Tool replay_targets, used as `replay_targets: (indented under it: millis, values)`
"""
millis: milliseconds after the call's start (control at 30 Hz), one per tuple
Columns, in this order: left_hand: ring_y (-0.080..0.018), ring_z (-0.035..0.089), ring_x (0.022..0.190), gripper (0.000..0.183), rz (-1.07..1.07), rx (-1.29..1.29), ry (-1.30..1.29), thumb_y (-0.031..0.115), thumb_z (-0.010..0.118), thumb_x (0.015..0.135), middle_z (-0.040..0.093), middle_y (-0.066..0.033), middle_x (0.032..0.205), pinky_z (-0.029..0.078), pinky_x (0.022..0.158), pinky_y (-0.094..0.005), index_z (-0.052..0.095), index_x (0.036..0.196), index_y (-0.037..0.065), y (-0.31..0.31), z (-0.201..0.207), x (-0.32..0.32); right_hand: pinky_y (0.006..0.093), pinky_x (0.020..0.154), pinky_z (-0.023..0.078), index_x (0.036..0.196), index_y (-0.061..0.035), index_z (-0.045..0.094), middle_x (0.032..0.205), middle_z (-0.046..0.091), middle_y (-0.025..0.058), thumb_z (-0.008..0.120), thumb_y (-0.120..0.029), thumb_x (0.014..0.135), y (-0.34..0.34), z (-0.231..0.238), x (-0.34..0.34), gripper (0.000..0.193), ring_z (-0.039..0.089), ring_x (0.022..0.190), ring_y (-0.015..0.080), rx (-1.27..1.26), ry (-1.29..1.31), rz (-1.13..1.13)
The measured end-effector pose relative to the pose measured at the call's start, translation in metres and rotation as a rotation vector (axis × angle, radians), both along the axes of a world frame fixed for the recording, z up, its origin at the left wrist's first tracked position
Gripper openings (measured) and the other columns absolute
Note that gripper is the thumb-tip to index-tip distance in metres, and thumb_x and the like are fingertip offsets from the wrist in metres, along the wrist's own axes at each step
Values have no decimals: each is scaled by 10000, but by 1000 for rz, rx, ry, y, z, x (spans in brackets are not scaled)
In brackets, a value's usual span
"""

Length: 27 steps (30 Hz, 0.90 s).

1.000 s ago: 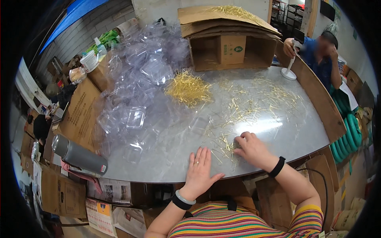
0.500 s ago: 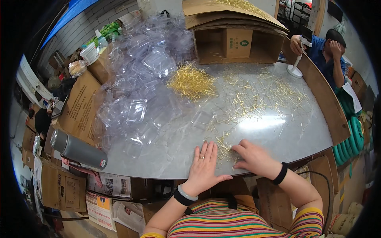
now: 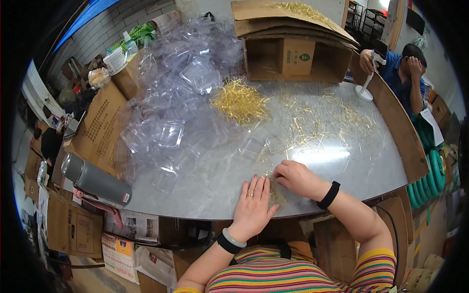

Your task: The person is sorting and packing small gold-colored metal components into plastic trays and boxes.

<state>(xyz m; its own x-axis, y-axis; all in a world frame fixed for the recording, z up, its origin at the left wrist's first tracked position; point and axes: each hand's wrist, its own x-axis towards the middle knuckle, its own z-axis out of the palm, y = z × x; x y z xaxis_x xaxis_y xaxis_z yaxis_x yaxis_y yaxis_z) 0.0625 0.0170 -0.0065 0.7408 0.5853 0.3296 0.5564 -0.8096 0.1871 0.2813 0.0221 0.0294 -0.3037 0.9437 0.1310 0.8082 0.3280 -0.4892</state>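
Both hands have drawn together — my left hand point(image 3: 252, 202) lies flat, fingers spread, on a small pile of thin golden sticks point(image 3: 276, 191) near the grey table's point(image 3: 195, 200) front edge; my right hand point(image 3: 294, 177) pinches them — open tabletop beyond.

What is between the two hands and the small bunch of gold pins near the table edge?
Nothing visible. The left hand lies flat on the table with its fingers against the bunch, and the right hand touches it from the other side. The big gold pile and the clear trays lie farther back.
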Motion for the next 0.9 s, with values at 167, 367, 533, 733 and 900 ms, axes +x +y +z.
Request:
replay_targets:
  millis: [167, 367, 533, 733, 900]
  values:
    - [-441, 334, 1401, 724, 47, -94, -58, 379, 671, 930, 347, -253, 1475, 290, 1175, -523, 409, 1447, -55, -4, -5, 0, 431, 821, 530, 1043, -37, 679, 967, 643, 165, 693, -135, 879, 4, 1, 12, 192, 646, 938, 375, 51, 105, 49]
    - [-486, 298, 1412, 772, 38, -190, -335, 336, 738, 894, 291, -255, 1505, 293, 1170, -531, 376, 1469, -30, 0, -5, -4, 439, 824, 524, 1017, -30, 685, 995, 647, 158, 671, -126, 897, -2, 5, 19, 154, 648, 941, 369, -14, 238, -72]
    - [-455, 318, 1421, 822, 11, -158, -159, 318, 762, 871, 375, -264, 1477, 262, 1176, -550, 352, 1468, -72, 5, 2, -6, 416, 854, 517, 1079, -26, 650, 1042, 609, 138, 667, -123, 890, -18, 8, 34, 213, 604, 992, 344, 198, -257, -238]
    - [-448, 346, 1406, 849, 23, -203, -193, 307, 768, 856, 393, -271, 1474, 257, 1181, -545, 337, 1475, -84, 2, -2, -5, 421, 864, 511, 1158, 1, 599, 1051, 572, 154, 649, -166, 912, -53, 7, -17, 301, 584, 992, 338, 100, -229, -93]
    - [-458, 323, 1433, 859, -51, -397, -207, 234, 774, 851, 352, -285, 1518, 275, 1187, -532, 305, 1498, -82, -2, 14, -19, 433, 943, 482, 1257, -9, 567, 1139, 556, 184, 763, -387, 844, -58, 23, -22, 593, 555, 1081, 357, -1, -235, -145]
